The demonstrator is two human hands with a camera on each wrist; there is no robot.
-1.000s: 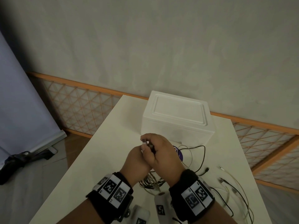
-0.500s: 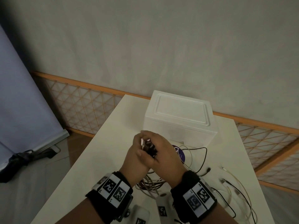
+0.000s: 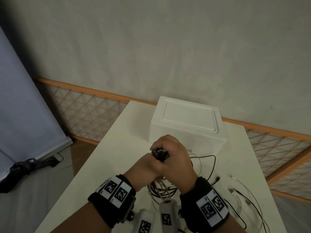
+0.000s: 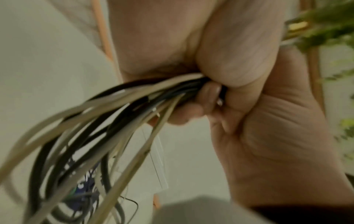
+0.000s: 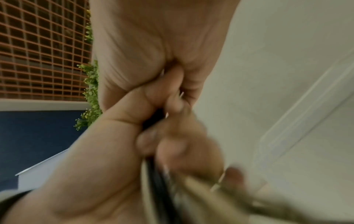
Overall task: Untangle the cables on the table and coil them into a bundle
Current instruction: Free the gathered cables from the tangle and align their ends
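Note:
A coil of black and beige cables hangs under my two hands, held above the white table. My left hand grips the top of the coil in a fist. My right hand is pressed against it, fingers curled over the dark cable ends. The left wrist view shows the strands fanning out of the closed left hand, with the right hand clasped beside it. In the blurred right wrist view, the right hand and the left hand meet round the cables.
A white foam box stands just behind the hands. Loose black and white cables with connectors lie on the table to the right, and a black loop lies near the box. The table's left edge drops to the floor.
My left hand's fingers, raised at the coil's top half a second ago, are now closed into a fist against the right hand. Both hands have stayed in place.

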